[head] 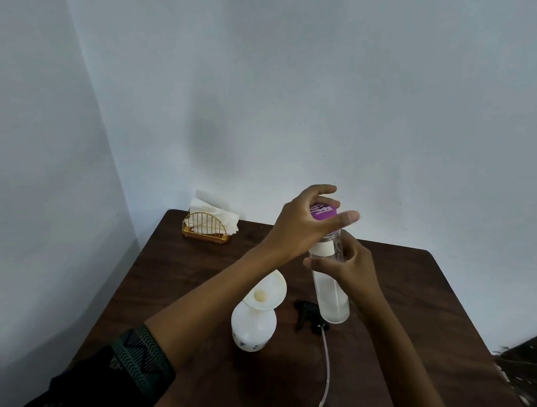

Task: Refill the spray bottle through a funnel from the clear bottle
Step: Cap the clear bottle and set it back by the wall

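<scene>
From the clear bottle (331,293), open tabletop (419,304) runs toward 3 o'clock; the funnel-topped spray bottle (254,327) blocks 8 o'clock, the trigger head (309,317) and apparently its tube (326,370) 6 o'clock.

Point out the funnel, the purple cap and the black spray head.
funnel (272,287): head view, on its white bowl.
purple cap (323,212): head view, on its printed top.
black spray head (307,315): head view, on its trigger body.
</scene>
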{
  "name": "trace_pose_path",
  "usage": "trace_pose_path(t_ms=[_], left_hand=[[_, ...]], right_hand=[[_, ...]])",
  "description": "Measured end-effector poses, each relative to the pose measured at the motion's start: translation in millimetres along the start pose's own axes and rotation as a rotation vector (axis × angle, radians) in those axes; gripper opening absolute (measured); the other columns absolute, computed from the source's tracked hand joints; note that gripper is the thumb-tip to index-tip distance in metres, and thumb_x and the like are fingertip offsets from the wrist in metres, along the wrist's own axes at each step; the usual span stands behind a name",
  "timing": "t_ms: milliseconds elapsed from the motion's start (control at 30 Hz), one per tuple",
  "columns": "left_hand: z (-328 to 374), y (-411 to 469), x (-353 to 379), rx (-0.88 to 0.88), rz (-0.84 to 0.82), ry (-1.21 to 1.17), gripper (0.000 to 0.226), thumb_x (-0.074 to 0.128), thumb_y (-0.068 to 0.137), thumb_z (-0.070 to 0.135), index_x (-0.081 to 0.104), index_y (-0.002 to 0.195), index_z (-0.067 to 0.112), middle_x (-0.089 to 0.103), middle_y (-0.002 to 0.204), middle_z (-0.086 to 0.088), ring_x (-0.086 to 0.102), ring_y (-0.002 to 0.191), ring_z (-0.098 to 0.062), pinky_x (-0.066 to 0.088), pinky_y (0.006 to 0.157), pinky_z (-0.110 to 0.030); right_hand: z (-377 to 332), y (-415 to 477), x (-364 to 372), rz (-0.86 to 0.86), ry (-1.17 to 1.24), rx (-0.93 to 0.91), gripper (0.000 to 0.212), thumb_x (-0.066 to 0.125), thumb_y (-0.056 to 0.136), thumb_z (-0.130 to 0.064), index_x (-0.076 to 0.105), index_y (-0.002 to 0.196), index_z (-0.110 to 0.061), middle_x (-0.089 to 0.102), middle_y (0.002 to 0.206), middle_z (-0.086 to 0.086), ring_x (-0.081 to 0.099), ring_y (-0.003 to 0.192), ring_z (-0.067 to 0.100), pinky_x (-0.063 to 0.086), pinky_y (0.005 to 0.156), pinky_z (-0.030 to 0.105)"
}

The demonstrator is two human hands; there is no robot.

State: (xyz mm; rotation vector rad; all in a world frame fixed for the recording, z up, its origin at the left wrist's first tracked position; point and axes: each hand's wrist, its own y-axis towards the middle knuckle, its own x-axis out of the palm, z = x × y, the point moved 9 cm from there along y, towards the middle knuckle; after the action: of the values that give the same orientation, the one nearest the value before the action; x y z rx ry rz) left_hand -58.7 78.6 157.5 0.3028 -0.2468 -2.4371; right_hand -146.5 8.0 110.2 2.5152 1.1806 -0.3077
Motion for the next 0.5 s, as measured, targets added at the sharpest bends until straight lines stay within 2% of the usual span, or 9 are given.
trace_pose_path(t_ms=[67,167,267,333,400,500], left_hand=[[0.6,1.9,2.0,0.013,-0.028,0.040,0.059,0.073,0.076,0.034,0.046,0.128,0.025,0.058,0.122,0.007,0.057,0.107,-0.013,0.053,0.084,-0.019],[-0.9,5.2,-7.6,0.001,-0.025,0.060,0.065,0.079,0.071,0.027,0.045,0.126,0.023,0.050,0.122,0.007,0.051,0.109,-0.013,0.051,0.080,-0.017],[-4.0,7.1,-22.1,-0.008,0.005,0.120,0.060,0.082,0.067,0.025,0.050,0.116,0.020,0.053,0.117,0.006,0.050,0.105,-0.010,0.043,0.074,-0.010],[-8.3,7.2,-25.3,-0.036,0.002,0.128,0.052,0.082,0.067,0.025,0.053,0.110,0.022,0.057,0.110,0.008,0.053,0.100,-0.010,0.041,0.071,-0.010],[-10.5,5.6,-23.0,-0.053,0.001,0.105,0.045,0.081,0.068,0.028,0.058,0.106,0.025,0.062,0.102,0.012,0.058,0.100,-0.010,0.043,0.073,-0.013],[-7.7,1.8,-14.9,-0.049,0.060,0.112,0.053,0.083,0.065,0.033,0.062,0.112,0.022,0.066,0.105,0.010,0.062,0.100,-0.009,0.049,0.082,-0.017]], right_hand=[[-1.3,0.6,0.2,0.006,0.012,-0.007,0.039,0.083,0.064,-0.013,0.062,0.096,-0.024,0.070,0.091,-0.004,0.066,0.081,0.006,0.051,0.066,0.016],[-4.9,0.8,-3.2,0.019,0.030,-0.030,0.039,0.082,0.061,-0.019,0.062,0.093,-0.031,0.070,0.090,-0.006,0.066,0.082,0.005,0.053,0.067,0.015],[-2.9,1.0,-8.2,0.031,0.047,-0.024,0.040,0.081,0.060,-0.020,0.063,0.096,-0.026,0.070,0.090,-0.004,0.065,0.081,0.005,0.052,0.067,0.013],[-0.7,2.2,-9.6,0.034,0.057,-0.020,0.043,0.080,0.059,-0.022,0.064,0.099,-0.023,0.070,0.090,-0.005,0.065,0.081,0.005,0.052,0.066,0.013],[1.4,3.8,-9.8,0.045,0.043,-0.021,0.043,0.083,0.061,-0.019,0.064,0.099,-0.019,0.069,0.089,-0.003,0.065,0.079,0.005,0.052,0.065,0.015],[3.0,7.8,-11.7,0.094,0.029,-0.028,0.035,0.082,0.066,-0.010,0.063,0.095,-0.018,0.069,0.086,0.001,0.065,0.076,0.008,0.052,0.063,0.016]])
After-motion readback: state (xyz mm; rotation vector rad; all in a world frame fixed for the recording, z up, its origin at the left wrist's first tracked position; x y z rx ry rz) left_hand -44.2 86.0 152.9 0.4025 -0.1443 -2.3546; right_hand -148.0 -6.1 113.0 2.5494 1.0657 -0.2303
